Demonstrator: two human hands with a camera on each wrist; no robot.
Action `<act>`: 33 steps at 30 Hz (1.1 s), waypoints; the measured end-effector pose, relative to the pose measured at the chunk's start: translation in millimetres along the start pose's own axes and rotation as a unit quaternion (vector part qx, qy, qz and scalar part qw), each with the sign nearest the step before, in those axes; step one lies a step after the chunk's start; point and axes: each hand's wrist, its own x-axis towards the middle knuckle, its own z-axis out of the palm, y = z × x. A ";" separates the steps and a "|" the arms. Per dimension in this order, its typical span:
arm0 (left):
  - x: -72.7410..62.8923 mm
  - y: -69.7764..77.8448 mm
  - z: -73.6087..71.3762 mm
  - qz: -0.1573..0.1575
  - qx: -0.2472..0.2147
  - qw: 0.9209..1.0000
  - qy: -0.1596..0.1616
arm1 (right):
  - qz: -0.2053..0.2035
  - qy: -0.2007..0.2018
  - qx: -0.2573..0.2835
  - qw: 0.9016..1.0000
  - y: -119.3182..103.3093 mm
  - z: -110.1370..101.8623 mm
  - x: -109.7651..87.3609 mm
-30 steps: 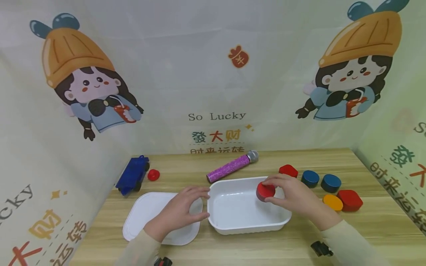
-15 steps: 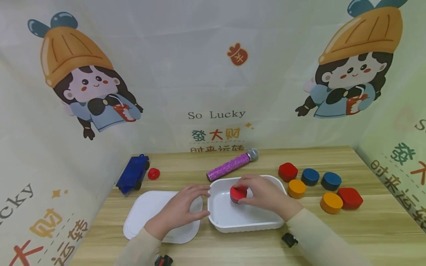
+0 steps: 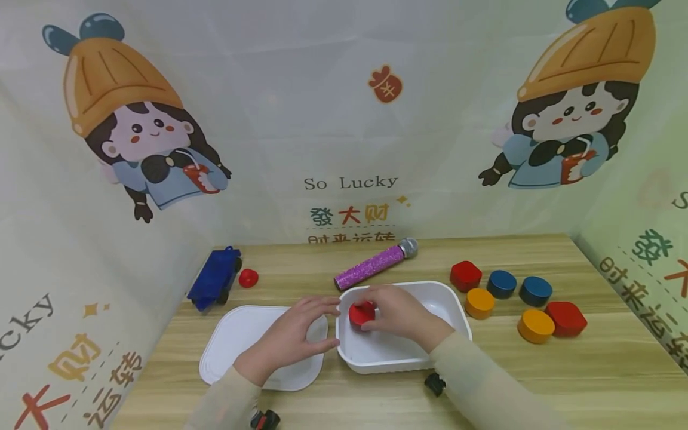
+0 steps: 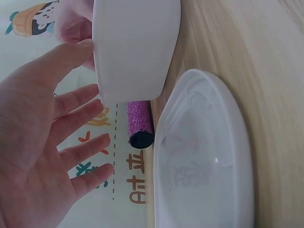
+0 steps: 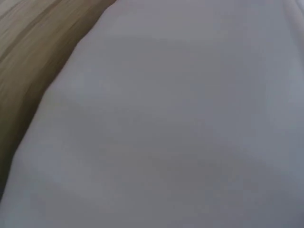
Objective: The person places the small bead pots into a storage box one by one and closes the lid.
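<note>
In the head view, my right hand (image 3: 402, 316) pinches a red round block (image 3: 360, 316) inside the left end of a white rectangular box (image 3: 400, 366). The box's side fills most of the right wrist view, which does not show the hand. My left hand (image 3: 287, 340) stays at the box's left end, above a white lid (image 3: 236, 343) lying on the table. Seen from the left wrist, this hand (image 4: 42, 128) has its fingers spread and fairly straight, with the thumb tip right at the box rim.
Right of the box are two yellow round blocks (image 3: 536, 326), two blue ones (image 3: 535, 291) and two red angular blocks (image 3: 567, 319). A glittery purple microphone (image 3: 371, 267) lies behind it. At the back left stand a blue toy car (image 3: 215, 278) and a small red piece (image 3: 248, 278).
My right hand has carried the red block leftward across the box, from its right side to its left end. My left hand has hardly moved.
</note>
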 end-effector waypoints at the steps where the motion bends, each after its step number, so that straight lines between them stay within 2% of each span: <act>1: 0.2 0.0 0.0 -0.001 0.000 1.000 0.000 | -0.002 -0.001 0.002 1.000 -0.9 0.2 1.1; 6: 0.2 0.2 0.4 -0.001 -0.001 1.000 -0.001 | -0.012 -0.007 0.004 1.000 -2.8 2.2 5.1; 11: -0.4 0.4 0.0 0.007 0.009 1.000 0.001 | 0.004 -0.017 0.007 1.000 -4.2 4.2 7.0; 19: -2.6 1.3 1.8 0.000 0.007 1.000 0.002 | 0.018 -0.028 0.007 0.999 -4.7 4.2 4.4; 28: -2.2 1.3 2.9 -0.004 0.004 1.000 0.004 | 0.092 -0.028 0.021 0.995 4.3 -10.1 -17.9; 33: -1.8 1.2 3.9 0.000 0.001 1.000 0.006 | 0.111 -0.014 0.025 0.993 8.9 -21.7 -38.0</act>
